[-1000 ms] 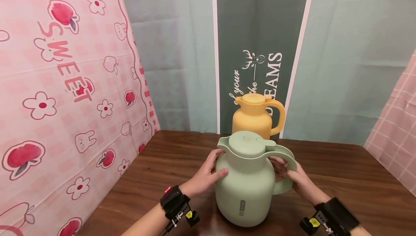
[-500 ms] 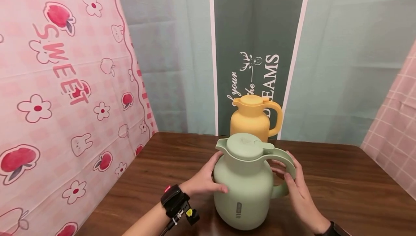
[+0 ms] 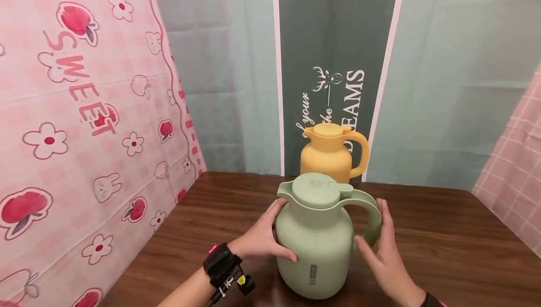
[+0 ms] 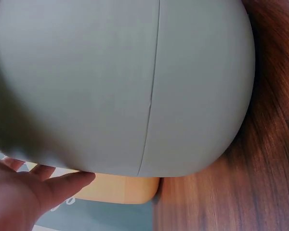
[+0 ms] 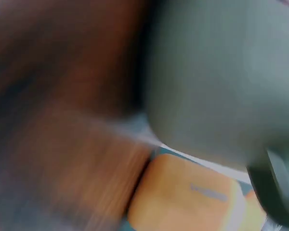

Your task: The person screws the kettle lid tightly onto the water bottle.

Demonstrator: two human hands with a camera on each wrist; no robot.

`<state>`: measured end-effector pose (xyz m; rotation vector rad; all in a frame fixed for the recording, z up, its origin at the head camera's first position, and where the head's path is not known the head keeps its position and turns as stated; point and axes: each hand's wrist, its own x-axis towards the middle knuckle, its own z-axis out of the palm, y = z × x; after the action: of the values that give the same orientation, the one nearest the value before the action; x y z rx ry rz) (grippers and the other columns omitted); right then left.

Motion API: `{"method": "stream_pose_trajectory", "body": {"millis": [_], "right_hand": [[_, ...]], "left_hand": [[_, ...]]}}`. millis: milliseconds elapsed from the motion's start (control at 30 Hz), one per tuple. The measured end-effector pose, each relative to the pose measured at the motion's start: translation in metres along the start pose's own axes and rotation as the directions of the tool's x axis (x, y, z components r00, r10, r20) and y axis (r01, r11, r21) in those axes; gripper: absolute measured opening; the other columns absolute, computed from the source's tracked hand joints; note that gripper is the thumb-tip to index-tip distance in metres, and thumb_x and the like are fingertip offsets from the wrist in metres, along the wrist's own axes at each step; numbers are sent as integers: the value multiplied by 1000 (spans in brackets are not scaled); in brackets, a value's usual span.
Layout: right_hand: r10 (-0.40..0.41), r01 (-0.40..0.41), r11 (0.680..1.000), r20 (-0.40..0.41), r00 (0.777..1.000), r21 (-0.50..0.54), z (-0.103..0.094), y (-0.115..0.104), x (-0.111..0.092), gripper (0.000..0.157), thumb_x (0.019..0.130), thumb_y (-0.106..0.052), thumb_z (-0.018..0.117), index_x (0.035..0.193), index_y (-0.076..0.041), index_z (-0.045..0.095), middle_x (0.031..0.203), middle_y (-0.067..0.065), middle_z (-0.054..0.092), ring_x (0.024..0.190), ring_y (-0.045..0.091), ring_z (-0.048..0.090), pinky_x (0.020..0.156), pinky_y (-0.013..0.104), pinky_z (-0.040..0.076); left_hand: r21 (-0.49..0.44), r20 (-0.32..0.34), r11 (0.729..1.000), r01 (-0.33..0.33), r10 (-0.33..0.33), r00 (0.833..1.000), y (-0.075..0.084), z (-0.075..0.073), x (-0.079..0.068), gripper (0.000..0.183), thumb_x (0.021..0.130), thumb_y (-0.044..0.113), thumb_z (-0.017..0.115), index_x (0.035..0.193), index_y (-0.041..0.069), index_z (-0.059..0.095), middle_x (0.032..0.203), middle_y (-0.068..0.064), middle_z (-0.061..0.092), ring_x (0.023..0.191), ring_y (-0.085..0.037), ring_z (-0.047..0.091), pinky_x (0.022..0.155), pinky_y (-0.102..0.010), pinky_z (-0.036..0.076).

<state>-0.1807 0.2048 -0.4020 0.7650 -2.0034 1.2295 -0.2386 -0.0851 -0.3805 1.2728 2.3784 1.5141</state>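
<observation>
A pale green thermos jug (image 3: 314,246) stands upright on the table, spout to the left and handle to the right. My left hand (image 3: 264,236) holds the left side of its body, thumb across the front and fingers going round behind. In the left wrist view, several fingers of that hand (image 4: 33,192) show along the jug's side. My right hand (image 3: 386,255) is spread beside the handle (image 3: 374,220), thumb near the body and fingers outside the handle. The right wrist view is blurred and shows the green jug (image 5: 212,86) without the hand.
A yellow thermos jug (image 3: 325,159) stands behind the green one, partly hidden. The dark wooden table (image 3: 211,203) reaches back to a teal curtain (image 3: 236,86). Pink patterned cloth (image 3: 84,157) hangs at the left, and a pink checked cloth (image 3: 520,171) at the right.
My right hand has left the handle's inner side and spread out around its outside. The green jug has turned slightly and shifted a little left. My left hand stays on its body.
</observation>
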Motion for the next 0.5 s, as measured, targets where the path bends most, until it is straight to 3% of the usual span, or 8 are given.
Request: {"method": "stream_pose_trajectory", "body": {"millis": [67, 133, 200, 267, 367, 433, 500], "right_hand": [[-210, 200, 964, -42, 977, -173, 6, 0, -5, 75, 97, -33, 54, 149, 2, 13, 156, 15, 12, 142, 24, 12, 112, 28, 11], [-421, 390, 867, -35, 906, -311, 12, 0, -8, 81, 93, -47, 54, 144, 8, 24, 152, 28, 12, 142, 36, 7, 114, 39, 3], [-528, 499, 788, 21, 849, -360, 17, -1, -10, 77, 92, -50, 55, 140, 8, 36, 148, 33, 19, 140, 40, 11, 114, 46, 4], [-531, 525, 770, 92, 843, -364, 20, -1, -14, 77, 90, -55, 55, 138, 5, 41, 146, 32, 25, 141, 37, 13, 114, 43, 5], [-495, 519, 783, 161, 854, -342, 22, 0, -19, 79, 87, -58, 56, 135, 4, 45, 141, 34, 32, 139, 37, 20, 114, 39, 9], [-485, 516, 794, 176, 857, -322, 23, 2, -20, 80, 85, -58, 60, 134, 4, 46, 138, 36, 34, 138, 38, 24, 114, 37, 11], [-504, 534, 790, 176, 846, -301, 23, 4, -19, 79, 84, -55, 63, 133, 5, 48, 136, 38, 35, 136, 40, 27, 114, 37, 14]], "left_hand": [[0, -1, 1000, -3, 3, 1000, -1, -2, 0, 105, 65, 40, 87, 146, 34, 21, 143, 8, 30, 128, -14, 37, 102, -37, 36], [-4, -2, 1000, -1, 1, 1000, -1, -3, -1, 105, 64, 37, 88, 146, 33, 22, 143, 8, 31, 127, -14, 38, 102, -36, 37], [-12, -1, 1000, -1, 1, 1000, -1, -5, -1, 105, 64, 37, 88, 146, 33, 23, 143, 8, 31, 127, -14, 38, 102, -37, 37], [-13, 1, 1000, -4, 4, 1000, -1, -6, -1, 105, 64, 39, 88, 146, 33, 23, 143, 7, 32, 127, -14, 38, 101, -37, 37], [-21, 11, 1000, -9, 9, 1000, -1, -8, -1, 105, 64, 44, 86, 147, 32, 23, 144, 6, 32, 128, -15, 38, 101, -37, 38], [-15, 17, 1000, -11, 11, 1000, -2, -9, -1, 105, 64, 46, 85, 147, 32, 22, 144, 6, 31, 128, -15, 38, 101, -37, 38], [-5, 20, 1000, -7, 7, 1000, -2, -11, 0, 106, 64, 47, 85, 148, 32, 21, 145, 6, 31, 129, -15, 37, 101, -38, 38]]}}
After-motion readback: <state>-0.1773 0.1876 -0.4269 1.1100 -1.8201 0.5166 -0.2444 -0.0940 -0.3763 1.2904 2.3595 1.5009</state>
